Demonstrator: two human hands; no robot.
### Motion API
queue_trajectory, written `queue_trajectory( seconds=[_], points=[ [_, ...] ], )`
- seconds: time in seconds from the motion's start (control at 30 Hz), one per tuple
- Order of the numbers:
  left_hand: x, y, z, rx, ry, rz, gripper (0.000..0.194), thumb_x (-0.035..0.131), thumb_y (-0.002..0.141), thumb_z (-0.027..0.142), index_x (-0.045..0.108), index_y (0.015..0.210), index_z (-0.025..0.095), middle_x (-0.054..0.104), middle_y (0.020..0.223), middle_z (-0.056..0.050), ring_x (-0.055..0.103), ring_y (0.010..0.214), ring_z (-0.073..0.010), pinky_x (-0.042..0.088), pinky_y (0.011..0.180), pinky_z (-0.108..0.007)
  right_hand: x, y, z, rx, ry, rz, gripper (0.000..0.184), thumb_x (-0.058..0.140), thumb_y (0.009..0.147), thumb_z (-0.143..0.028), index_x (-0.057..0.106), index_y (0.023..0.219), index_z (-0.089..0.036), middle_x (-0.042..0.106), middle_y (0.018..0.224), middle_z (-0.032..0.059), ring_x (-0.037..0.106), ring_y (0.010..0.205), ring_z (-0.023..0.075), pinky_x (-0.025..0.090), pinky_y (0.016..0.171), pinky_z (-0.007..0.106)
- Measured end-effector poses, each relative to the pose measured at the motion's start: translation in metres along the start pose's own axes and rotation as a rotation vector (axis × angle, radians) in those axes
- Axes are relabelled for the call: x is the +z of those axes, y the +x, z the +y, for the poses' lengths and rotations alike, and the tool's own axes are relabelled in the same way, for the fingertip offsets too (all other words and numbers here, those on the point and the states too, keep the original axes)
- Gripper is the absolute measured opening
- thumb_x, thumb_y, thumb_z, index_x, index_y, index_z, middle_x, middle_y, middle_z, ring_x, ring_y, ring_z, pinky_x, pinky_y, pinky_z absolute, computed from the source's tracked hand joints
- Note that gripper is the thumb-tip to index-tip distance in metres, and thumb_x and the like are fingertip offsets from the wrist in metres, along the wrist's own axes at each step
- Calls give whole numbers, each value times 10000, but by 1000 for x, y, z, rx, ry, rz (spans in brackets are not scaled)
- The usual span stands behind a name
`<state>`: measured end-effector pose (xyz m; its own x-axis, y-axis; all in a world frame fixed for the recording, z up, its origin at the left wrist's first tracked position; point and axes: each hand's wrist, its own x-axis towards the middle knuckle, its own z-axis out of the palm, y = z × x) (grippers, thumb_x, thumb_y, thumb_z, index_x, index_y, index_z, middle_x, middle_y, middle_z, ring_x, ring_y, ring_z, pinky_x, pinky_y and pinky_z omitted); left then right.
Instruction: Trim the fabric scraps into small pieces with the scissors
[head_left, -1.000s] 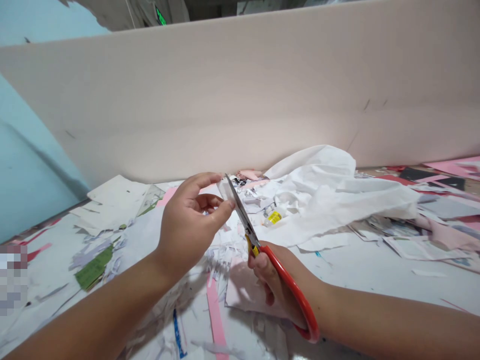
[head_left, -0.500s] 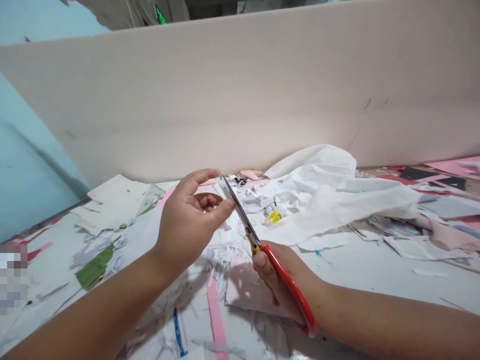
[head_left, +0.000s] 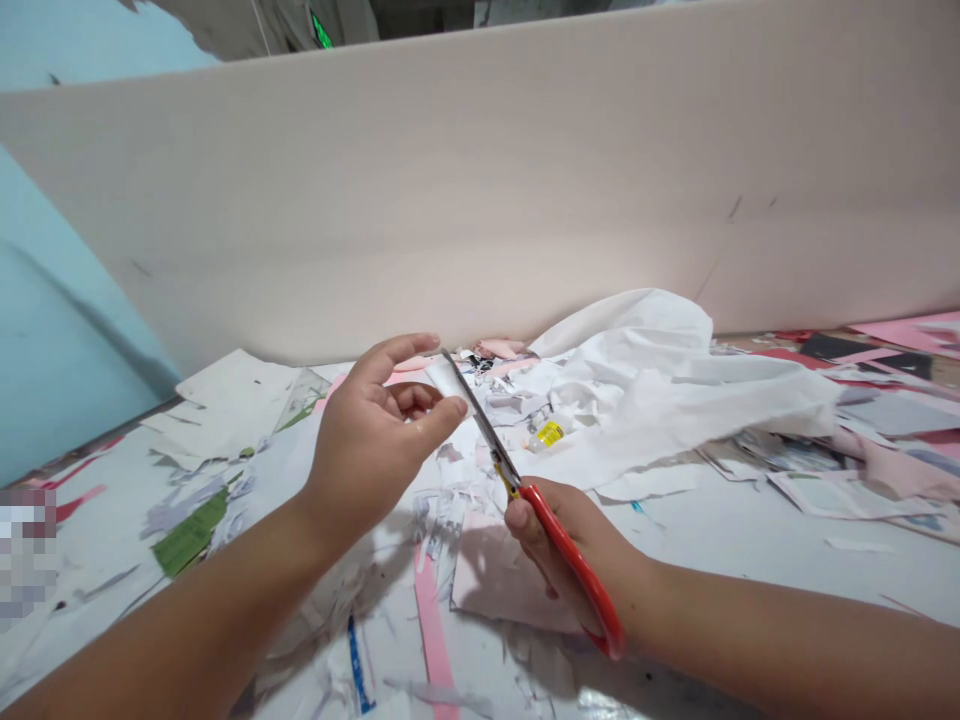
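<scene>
The red-handled scissors (head_left: 589,600) have tipped up in the right hand (head_left: 559,545); the left hand's (head_left: 371,440) curled fingers (head_left: 420,395) pinch a white paper scrap (head_left: 446,378) beside the blade (head_left: 480,420); a slip could nick them.

Red scissors (head_left: 501,462) are being gripped by the right hand (head_left: 570,560) over the table (head_left: 847,580), their blade touching a paper scrap (head_left: 448,378) just beside the left hand (head_left: 375,430).
</scene>
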<state>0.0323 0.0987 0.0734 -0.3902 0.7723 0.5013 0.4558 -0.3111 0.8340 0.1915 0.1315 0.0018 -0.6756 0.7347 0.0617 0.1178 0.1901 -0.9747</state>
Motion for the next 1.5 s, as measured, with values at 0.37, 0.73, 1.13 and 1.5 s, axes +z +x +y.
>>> queue_trajectory(
  seconds=[0.37, 0.73, 1.13, 1.5],
  points=[
    [10, -3, -15, -98, -220, -323, 459, 692, 638, 180, 448, 1014, 281, 477, 1045, 4, 542, 540, -25, 465, 513, -205, -3, 12, -1, -78, 454, 144, 326, 607, 731, -477, 498, 800, -178, 582, 728, 15, 587, 727, 171, 464, 690, 324],
    [18, -10, -34, -279, -174, -574, 273, 613, 724, 363, 470, 921, 240, 537, 879, 17, 567, 607, -95, 418, 571, -254, -13, 20, -5, -87, 196, 388, 229, 636, 703, -273, 439, 796, -202, 501, 647, -56, 494, 568, 112, 402, 536, 254],
    [18, -3, -34, -201, -246, -355, 157, 538, 790, 283, 517, 656, 203, 558, 582, 61, 482, 572, -81, 360, 568, -207, -9, 15, 5, -101, 175, 182, 331, 516, 772, -519, 448, 843, -202, 552, 835, 29, 535, 760, 175, 426, 621, 316],
    [7, 2, -17, -127, -409, -219, 149, 526, 801, 260, 481, 670, 205, 539, 546, 45, 476, 526, -89, 398, 544, -220, -3, 2, 10, -253, -34, -34, 482, 342, 779, -670, 457, 867, -211, 412, 675, -21, 381, 575, 120, 382, 524, 277]
  ],
)
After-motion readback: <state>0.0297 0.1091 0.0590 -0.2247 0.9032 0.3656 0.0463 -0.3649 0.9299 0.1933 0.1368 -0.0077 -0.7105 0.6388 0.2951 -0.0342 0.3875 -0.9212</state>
